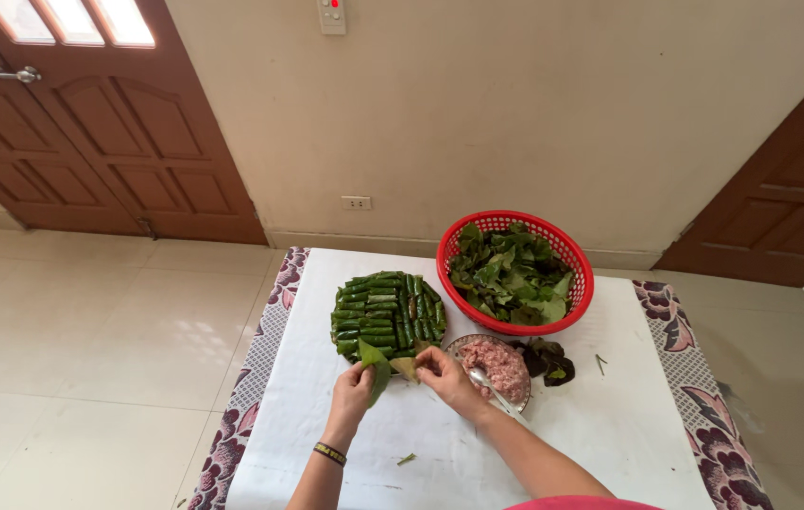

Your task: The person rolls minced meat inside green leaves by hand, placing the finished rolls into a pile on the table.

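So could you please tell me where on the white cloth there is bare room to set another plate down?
The white cloth is bare right of the meat bowl, and left of the left hand below the plate of rolls. It is crowded between that plate, the red basket and the right hand.

- Bright, even daylight throughout; soft, no harsh contrast.
- Light entering through glass panes atop the door [71, 19], blown out to near white.
- Faint bright patch of reflected light on the floor tiles [185, 335], mild sheen across them.
- White cloth [600, 416] close to overexposed, little texture left in it.
- Soft, short shadows only: under the red basket [515, 326], beside the left hand [353, 389] and right hand [444, 373].
- Strong wide-angle distortion: door and wall lines leaning outward, bent at left and right edges.
- Sharp at centre, slightly softer toward corners; no motion blur visible.
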